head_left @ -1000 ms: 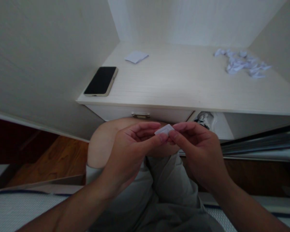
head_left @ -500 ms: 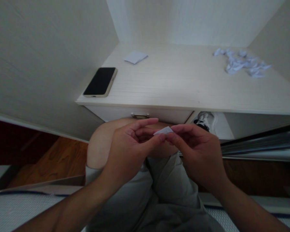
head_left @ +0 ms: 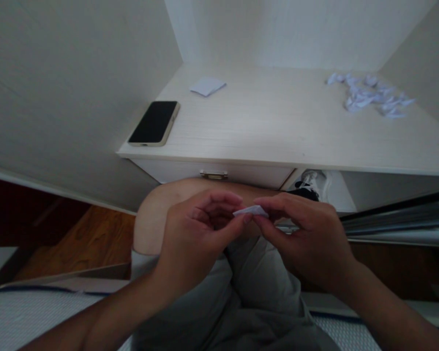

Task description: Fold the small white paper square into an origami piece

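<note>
A small folded piece of white paper (head_left: pixel 252 210) is pinched between my two hands, above my lap. My left hand (head_left: pixel 199 234) grips its left end between thumb and fingers, the index finger arched above. On the other side, my right hand (head_left: pixel 307 234) holds the paper's right end between thumb and index finger. The fingertips hide part of its lower edge. On the white desktop (head_left: pixel 256 126) beyond lie a flat stack of white paper squares (head_left: pixel 208 87) and, at the right, a loose pile of several small folded paper pieces (head_left: pixel 369 95).
A phone (head_left: pixel 154 123) lies dark side up at the desktop's left front corner. Below is a drawer with a metal handle (head_left: pixel 214 175). An open compartment on the right holds a black and white shoe (head_left: pixel 310 185). Side panels border the desktop left and right.
Both hands have lowered slightly with the paper, which now looks flatter and narrower. My left index finger has curled down a little. The whole view has shifted slightly.
</note>
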`<action>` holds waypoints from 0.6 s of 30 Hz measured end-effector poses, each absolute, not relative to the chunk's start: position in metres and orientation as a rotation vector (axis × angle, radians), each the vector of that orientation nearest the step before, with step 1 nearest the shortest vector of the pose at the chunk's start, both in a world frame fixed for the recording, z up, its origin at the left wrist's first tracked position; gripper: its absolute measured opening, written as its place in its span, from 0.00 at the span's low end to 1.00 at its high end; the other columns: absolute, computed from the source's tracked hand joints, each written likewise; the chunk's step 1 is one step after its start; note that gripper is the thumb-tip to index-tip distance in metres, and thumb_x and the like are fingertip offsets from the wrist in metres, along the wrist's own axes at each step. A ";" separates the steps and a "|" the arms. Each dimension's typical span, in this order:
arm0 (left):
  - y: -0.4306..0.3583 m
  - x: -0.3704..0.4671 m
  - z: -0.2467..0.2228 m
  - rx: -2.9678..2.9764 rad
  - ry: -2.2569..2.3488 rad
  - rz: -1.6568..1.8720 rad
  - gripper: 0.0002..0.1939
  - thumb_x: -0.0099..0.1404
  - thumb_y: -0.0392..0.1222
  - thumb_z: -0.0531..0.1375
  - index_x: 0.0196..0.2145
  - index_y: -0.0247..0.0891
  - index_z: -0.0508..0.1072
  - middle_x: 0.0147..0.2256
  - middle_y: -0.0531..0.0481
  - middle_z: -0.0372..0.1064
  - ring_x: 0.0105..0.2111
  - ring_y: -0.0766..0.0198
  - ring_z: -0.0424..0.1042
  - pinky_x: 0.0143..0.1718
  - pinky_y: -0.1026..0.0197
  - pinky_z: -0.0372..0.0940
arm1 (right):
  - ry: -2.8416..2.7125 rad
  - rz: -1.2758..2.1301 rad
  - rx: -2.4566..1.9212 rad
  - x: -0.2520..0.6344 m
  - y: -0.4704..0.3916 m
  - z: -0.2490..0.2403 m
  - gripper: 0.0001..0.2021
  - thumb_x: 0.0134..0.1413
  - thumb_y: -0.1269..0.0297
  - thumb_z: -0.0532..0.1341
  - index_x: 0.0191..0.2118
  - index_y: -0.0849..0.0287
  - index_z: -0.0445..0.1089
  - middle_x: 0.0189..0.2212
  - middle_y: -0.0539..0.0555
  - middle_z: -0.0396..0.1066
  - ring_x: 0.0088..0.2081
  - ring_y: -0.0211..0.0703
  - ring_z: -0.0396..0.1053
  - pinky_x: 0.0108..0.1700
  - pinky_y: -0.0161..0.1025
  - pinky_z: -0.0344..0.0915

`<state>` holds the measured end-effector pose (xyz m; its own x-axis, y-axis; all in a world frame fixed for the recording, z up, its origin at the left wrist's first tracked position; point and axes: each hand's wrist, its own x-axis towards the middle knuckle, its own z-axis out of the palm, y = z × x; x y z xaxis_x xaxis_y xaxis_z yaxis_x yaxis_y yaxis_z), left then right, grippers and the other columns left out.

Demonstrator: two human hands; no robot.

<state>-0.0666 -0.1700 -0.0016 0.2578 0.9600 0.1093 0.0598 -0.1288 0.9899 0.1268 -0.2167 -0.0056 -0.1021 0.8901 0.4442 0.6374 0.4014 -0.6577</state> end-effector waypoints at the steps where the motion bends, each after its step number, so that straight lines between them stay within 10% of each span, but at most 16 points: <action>1: -0.171 -0.067 -0.002 1.484 1.006 1.069 0.11 0.58 0.29 0.75 0.35 0.41 0.81 0.30 0.57 0.84 0.29 0.68 0.84 0.30 0.74 0.77 | -1.831 0.385 -1.311 0.127 -0.217 -0.005 0.08 0.60 0.73 0.70 0.45 0.59 0.81 0.36 0.50 0.84 0.34 0.38 0.80 0.39 0.33 0.71; 18: -0.180 -0.085 -0.008 1.653 0.845 1.146 0.13 0.60 0.27 0.74 0.37 0.46 0.85 0.38 0.56 0.85 0.40 0.65 0.84 0.44 0.67 0.79 | -1.950 0.240 -1.106 0.132 -0.229 -0.004 0.09 0.63 0.77 0.68 0.46 0.59 0.79 0.40 0.53 0.84 0.39 0.37 0.82 0.40 0.28 0.76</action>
<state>-0.0851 -0.1804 -0.0083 0.3297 0.8919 0.3094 0.0311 -0.3378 0.9407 0.1324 -0.2286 -0.0036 -0.2391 0.7749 0.5851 0.6097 0.5888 -0.5307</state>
